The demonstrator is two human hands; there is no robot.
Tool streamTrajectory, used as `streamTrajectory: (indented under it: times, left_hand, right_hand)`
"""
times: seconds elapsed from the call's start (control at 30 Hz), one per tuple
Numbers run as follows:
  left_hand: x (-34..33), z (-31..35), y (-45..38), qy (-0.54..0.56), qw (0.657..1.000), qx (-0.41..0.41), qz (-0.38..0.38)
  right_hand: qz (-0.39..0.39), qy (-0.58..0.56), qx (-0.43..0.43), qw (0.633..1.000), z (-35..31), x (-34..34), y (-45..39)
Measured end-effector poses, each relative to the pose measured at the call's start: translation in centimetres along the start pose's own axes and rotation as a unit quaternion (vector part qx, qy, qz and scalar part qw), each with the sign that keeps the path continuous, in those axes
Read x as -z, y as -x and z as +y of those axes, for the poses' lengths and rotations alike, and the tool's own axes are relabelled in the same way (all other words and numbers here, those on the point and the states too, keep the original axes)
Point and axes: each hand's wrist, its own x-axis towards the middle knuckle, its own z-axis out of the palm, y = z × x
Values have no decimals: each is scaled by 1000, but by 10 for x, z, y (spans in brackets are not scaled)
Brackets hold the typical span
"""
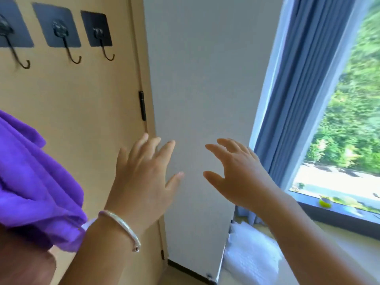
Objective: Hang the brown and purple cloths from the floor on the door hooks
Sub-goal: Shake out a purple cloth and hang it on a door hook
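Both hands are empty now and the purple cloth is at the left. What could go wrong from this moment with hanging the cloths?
1. The purple fabric cloth lies bunched at the left edge; whether it hangs on a hook cannot be seen, so it might slip down.
2. The three black metal wall hooks in view are bare, and no brown cloth shows, so that part may remain undone.
3. The left hand and right hand are open, spread toward the grey wall panel, away from the hooks.

Head view, close, facing door [67, 120], tilted down
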Motion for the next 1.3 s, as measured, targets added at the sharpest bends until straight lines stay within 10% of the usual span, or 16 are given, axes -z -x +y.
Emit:
streamTrajectory:
  times: [0.7,1.3]
  left_hand:
    - [-18,325,50,172,908,-372,-87]
    - [36,654,256,253,745,-607,-110]
  right_hand:
    - [77,95,-379,917,161,143,306]
    - [154,159,-622,751,235,257,666]
